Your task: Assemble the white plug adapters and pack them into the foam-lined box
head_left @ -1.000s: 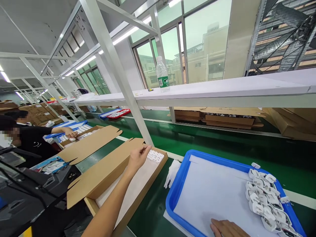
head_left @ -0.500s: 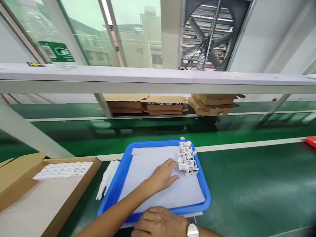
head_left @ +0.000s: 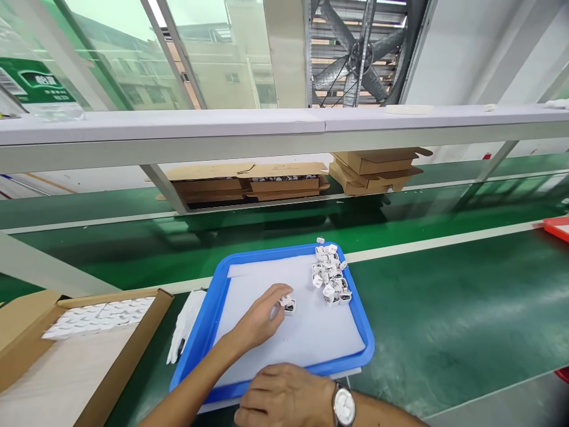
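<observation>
My left hand is closed in a pinch over the middle of the blue tray. Between its fingertips is a small white part with a dark inside, at the white sheet that lines the tray. A cluster of similar small white parts lies along the tray's right side, apart from the hand. My right hand, with a watch on its wrist, rests curled at the tray's front edge. Its fingertips are hidden underneath.
At the left stands an open cardboard box with rows of white pieces at its far end. White gloves lie between box and tray. Beyond the green bench runs a white ledge; more cardboard boxes are below it.
My left hand has moved left from the cluster, bringing a small white part to the tray's middle. My right hand stays by the front edge. The camera view has shifted slightly.
</observation>
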{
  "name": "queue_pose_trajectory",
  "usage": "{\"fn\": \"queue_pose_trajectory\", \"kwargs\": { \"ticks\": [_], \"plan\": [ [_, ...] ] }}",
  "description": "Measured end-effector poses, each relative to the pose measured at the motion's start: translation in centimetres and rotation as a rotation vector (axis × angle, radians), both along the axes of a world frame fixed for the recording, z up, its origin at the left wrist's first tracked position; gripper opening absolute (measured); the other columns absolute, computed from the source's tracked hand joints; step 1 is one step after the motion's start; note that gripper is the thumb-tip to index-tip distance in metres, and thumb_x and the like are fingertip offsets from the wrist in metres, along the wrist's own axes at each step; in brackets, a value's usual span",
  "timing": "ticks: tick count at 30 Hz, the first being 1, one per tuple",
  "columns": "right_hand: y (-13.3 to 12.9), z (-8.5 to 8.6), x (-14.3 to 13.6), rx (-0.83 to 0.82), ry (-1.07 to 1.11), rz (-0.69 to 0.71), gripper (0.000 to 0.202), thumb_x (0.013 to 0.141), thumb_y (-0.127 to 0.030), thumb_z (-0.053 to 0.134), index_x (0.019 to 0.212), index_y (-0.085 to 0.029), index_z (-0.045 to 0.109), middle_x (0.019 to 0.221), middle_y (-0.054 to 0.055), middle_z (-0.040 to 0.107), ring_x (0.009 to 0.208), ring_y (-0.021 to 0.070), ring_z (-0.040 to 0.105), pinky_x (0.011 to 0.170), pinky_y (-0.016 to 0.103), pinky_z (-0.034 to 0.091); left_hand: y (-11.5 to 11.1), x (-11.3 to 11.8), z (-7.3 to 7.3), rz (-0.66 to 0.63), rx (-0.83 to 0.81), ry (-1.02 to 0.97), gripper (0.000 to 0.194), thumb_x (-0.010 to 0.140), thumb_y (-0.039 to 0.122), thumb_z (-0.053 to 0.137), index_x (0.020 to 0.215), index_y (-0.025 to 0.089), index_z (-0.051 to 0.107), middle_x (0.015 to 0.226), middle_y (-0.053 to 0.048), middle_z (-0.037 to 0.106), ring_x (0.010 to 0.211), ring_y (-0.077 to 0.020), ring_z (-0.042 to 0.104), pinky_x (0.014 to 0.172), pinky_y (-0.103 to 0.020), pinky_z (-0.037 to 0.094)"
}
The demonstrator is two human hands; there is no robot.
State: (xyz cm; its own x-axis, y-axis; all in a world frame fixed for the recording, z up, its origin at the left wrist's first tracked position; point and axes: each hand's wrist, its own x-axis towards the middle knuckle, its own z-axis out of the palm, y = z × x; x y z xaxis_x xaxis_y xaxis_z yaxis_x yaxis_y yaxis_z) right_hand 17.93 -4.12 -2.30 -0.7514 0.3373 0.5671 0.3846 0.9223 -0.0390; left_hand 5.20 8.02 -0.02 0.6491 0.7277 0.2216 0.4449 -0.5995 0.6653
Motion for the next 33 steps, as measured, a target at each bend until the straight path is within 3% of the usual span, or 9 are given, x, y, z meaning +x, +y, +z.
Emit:
{"fn": "queue_pose_trajectory", "kwargs": {
  "ticks": [3, 7, 11, 16, 19, 22, 25, 29, 33],
  "plan": [
    [0.4, 0.0, -0.1, -0.023, 0.101, -0.008, 0.015, 0.097, -0.011, 0.053, 0.097, -0.018, 0.067, 0.087, 0.0, 0.076, 0.072, 0.0148, 0.066, 0.068, 0.028, 0.055, 0.2, -1.5, -1.4, 0.144, -0.179, -0.089, 0.047, 0.086, 0.027, 0.062, 0.134, 0.024, 0.057, 0.136, -0.012, 0.059, 0.109, -0.0263, 0.069, 0.087, -0.041, 0.063],
    [1.5, 0.8, 0.6, -0.082, 0.302, -0.032, 0.034, 0.088, -0.004, 0.048, 0.116, -0.016, 0.064, 0.098, 0.007, 0.078, 0.085, 0.019, 0.073, 0.075, 0.031, 0.061, 0.4, -1.3, -2.2, 0.172, -0.209, -0.082, 0.033, 0.076, 0.026, 0.073, 0.108, 0.02, 0.072, 0.103, -0.008, 0.071, 0.085, -0.0248, 0.068, 0.083, -0.043, 0.06],
    [2.9, 2.5, 2.5, -0.112, 0.559, -0.186, 0.05, 0.089, -0.002, 0.046, 0.135, -0.018, 0.057, 0.115, 0.013, 0.075, 0.107, 0.0232, 0.072, 0.09, 0.04, 0.063, 0.0, -1.0, -1.1, 0.105, -0.205, -0.109, 0.023, 0.075, 0.022, 0.072, 0.098, 0.021, 0.075, 0.093, -0.006, 0.075, 0.087, -0.0259, 0.068, 0.084, -0.041, 0.056],
    [4.2, 3.1, 4.5, -0.39, 0.815, -0.48, 0.04, 0.1, -0.017, 0.056, 0.139, -0.025, 0.059, 0.133, 0.013, 0.066, 0.12, 0.0253, 0.067, 0.103, 0.045, 0.059, -1.5, -1.7, 1.5, 0.071, -0.56, -0.362, 0.031, 0.084, 0.042, 0.075, 0.104, 0.02, 0.068, 0.098, -0.007, 0.075, 0.091, -0.0245, 0.07, 0.081, -0.036, 0.058],
    [4.5, 2.7, 4.7, -0.642, 0.92, -0.372, 0.04, 0.102, -0.027, 0.06, 0.141, -0.028, 0.058, 0.131, 0.012, 0.067, 0.11, 0.0227, 0.072, 0.09, 0.037, 0.065, -2.6, -2.0, 2.5, 0.051, -0.719, -0.547, 0.047, 0.081, 0.052, 0.079, 0.112, 0.019, 0.067, 0.108, -0.011, 0.074, 0.091, -0.0246, 0.071, 0.082, -0.038, 0.059],
    [4.4, 2.6, 4.3, -0.741, 0.949, -0.25, 0.037, 0.101, -0.031, 0.063, 0.138, -0.029, 0.062, 0.126, 0.011, 0.069, 0.106, 0.022, 0.072, 0.083, 0.034, 0.066, -3.5, -2.2, 2.6, 0.072, -0.789, -0.63, 0.053, 0.082, 0.054, 0.078, 0.12, 0.019, 0.069, 0.115, -0.013, 0.073, 0.079, -0.0208, 0.071, 0.081, -0.04, 0.06],
    [4.2, 2.6, 4.2, -0.76, 0.924, -0.216, 0.036, 0.101, -0.032, 0.063, 0.137, -0.029, 0.064, 0.126, 0.011, 0.07, 0.106, 0.0221, 0.072, 0.087, 0.036, 0.065, -4.2, -2.2, 2.0, 0.122, -0.792, -0.698, 0.048, 0.083, 0.05, 0.079, 0.119, 0.019, 0.072, 0.116, -0.012, 0.073, 0.087, -0.0226, 0.07, 0.083, -0.039, 0.059],
    [4.3, 2.4, 4.5, -0.707, 0.838, -0.298, 0.039, 0.098, -0.028, 0.068, 0.137, -0.03, 0.065, 0.118, 0.009, 0.073, 0.103, 0.0211, 0.072, 0.088, 0.034, 0.063, -4.7, -2.2, 1.0, 0.15, -0.671, -0.701, 0.04, 0.084, 0.043, 0.079, 0.117, 0.02, 0.076, 0.116, -0.012, 0.073, 0.103, -0.0266, 0.068, 0.085, -0.036, 0.058],
    [4.4, 2.6, 4.6, -0.594, 0.718, -0.329, 0.034, 0.096, -0.02, 0.069, 0.128, -0.028, 0.07, 0.109, 0.008, 0.073, 0.101, 0.0222, 0.071, 0.088, 0.037, 0.062, -5.0, -2.5, 0.3, 0.186, -0.446, -0.597, 0.035, 0.087, 0.032, 0.074, 0.121, 0.025, 0.075, 0.109, -0.01, 0.069, 0.093, -0.0215, 0.066, 0.082, -0.033, 0.058]
  ]
}}
